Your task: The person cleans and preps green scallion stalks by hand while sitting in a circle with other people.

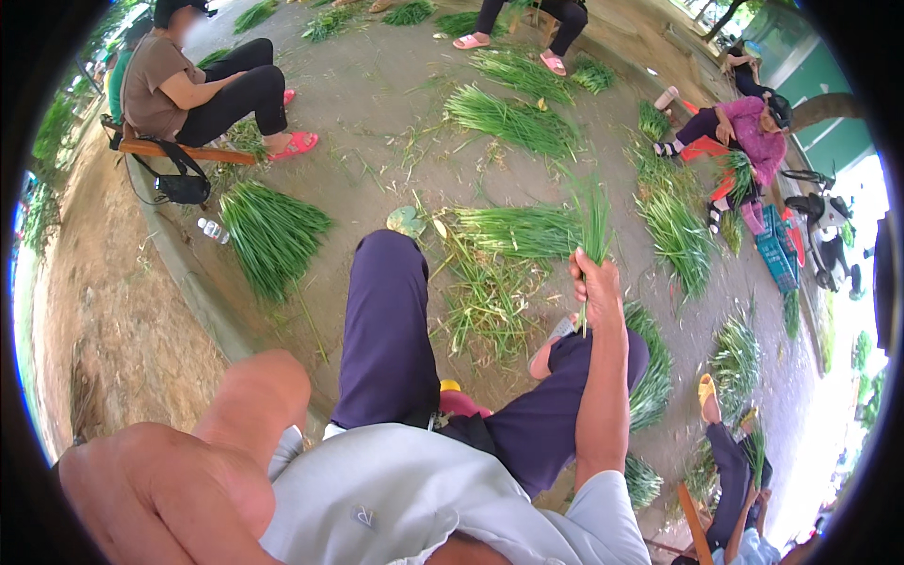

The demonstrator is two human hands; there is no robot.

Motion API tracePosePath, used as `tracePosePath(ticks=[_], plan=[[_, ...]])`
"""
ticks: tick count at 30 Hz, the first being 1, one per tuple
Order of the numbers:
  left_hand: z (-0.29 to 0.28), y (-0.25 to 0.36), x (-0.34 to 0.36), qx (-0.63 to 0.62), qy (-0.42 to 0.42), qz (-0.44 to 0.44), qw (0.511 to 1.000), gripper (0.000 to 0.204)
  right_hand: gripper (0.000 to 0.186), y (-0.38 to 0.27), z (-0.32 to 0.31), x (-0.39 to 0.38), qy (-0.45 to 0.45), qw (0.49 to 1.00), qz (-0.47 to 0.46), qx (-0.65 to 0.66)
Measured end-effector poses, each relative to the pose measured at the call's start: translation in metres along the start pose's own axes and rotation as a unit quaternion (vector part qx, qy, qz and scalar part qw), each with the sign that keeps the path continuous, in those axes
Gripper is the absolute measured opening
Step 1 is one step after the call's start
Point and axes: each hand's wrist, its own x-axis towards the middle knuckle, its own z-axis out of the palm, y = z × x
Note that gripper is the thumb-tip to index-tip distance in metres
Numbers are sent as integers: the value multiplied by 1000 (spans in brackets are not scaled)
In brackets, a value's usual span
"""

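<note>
My right hand (pixel 599 282) grips a slim upright bunch of long green stalks (pixel 593 217) above my right knee. My left hand (pixel 151 476) is raised close to the camera at the lower left, very large in view, its fingers too unclear to read. Between and beyond my knees, a pile of green stalks (pixel 513 231) lies on the pavement with loose yellowish trimmings (pixel 485 311) below it. A large green bundle (pixel 268 235) rests at the left beside a plastic bottle (pixel 214 230).
Several people sit around: one on a wooden bench (pixel 193 151) with a black bag (pixel 182 188), another in pink (pixel 753 141) near teal crates (pixel 778 247), another at lower right (pixel 730 480). More stalk heaps (pixel 513 122) cover the pavement. A curb edges the dirt (pixel 104 311).
</note>
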Motion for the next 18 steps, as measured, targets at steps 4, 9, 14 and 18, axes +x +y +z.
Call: tracePosePath(ticks=[4, 9, 14, 18], plan=[[8, 11, 0, 25, 12, -22, 999, 26, 23, 1, -2, 0, 0, 1000, -6, -1], [8, 10, 3, 32, 15, -54, 998, 31, 24, 3, -5, -6, 13, 1000, 8, 26], [9, 11, 3, 34, 3, -77, 996, 35, 25, 2, -14, -3, 12, 1000, -4, 23], [9, 6, 3, 27, 4, -95, 995, 38, 26, 1, -16, -5, 29, 999, 2, 28]])
